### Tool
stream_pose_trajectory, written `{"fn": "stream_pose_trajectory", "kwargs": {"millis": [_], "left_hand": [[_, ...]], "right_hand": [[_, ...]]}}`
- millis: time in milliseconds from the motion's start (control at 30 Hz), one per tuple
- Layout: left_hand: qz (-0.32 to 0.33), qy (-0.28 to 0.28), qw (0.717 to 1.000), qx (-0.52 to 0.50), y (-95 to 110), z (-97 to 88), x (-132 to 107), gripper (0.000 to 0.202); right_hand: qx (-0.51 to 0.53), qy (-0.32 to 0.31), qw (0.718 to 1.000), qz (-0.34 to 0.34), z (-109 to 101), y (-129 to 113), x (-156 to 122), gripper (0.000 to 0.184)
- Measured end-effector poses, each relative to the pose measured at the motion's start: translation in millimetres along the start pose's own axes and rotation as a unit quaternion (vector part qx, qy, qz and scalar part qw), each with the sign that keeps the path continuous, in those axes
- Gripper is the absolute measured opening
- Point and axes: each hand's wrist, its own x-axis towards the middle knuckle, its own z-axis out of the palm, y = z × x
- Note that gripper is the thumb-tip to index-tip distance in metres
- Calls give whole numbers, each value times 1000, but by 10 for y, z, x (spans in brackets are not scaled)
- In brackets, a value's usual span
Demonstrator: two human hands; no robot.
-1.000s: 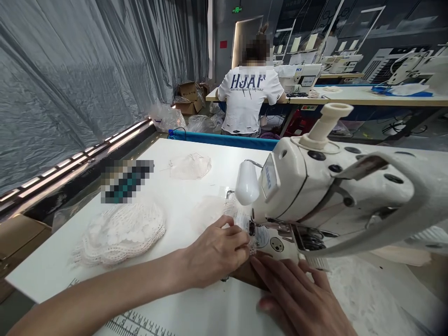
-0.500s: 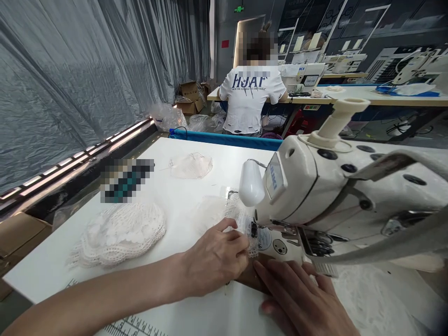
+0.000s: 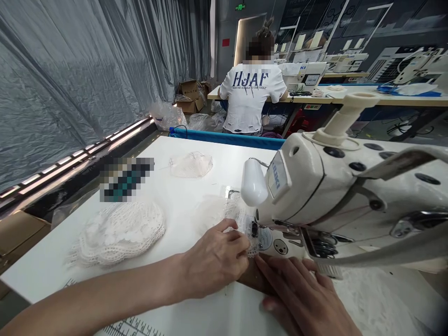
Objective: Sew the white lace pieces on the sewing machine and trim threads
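White lace fabric [image 3: 235, 207] lies under the presser foot [image 3: 255, 228] of a white sewing machine [image 3: 301, 172]. My left hand [image 3: 220, 254] is at the lace's near left edge, its fingers curled and pressed together on it. The fingertips are partly hidden. My right hand [image 3: 297, 287] lies to the right with its fingers stretched out flat, index fingertip at the lace's near end. Between the hands a flat brown piece [image 3: 252, 276] shows on the machine bed. More white lace [image 3: 371, 294] spreads right of my right hand.
A pile of white lace pieces [image 3: 122, 231] lies on the white table [image 3: 189, 312] at left. Beyond are a pale mesh piece [image 3: 192, 164] and a blurred dark item [image 3: 128, 179]. A ruler scale [image 3: 131, 326] marks the near edge. Ahead, a co-worker [image 3: 254, 95] sits at another table.
The camera view has shifted slightly, so the sewing machine appears a little farther right. Both hands keep nearly the same place at the lace.
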Motion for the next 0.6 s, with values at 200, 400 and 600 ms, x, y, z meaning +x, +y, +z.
{"fn": "stream_pose_trajectory", "kwargs": {"millis": [200, 400, 600], "left_hand": [[1, -8, 1000, -2, 2, -35, -3, 16], [1, 13, 1000, 10, 14, 10, -26, 16], [6, 34, 999, 20, 18, 55, -23, 20]], "right_hand": [[15, -1, 1000, 5, -26, -30, -20, 35], [28, 6, 998, 49, 6, -99, -26, 36], [9, 14, 999, 48, 11, -95, -14, 36]]}}
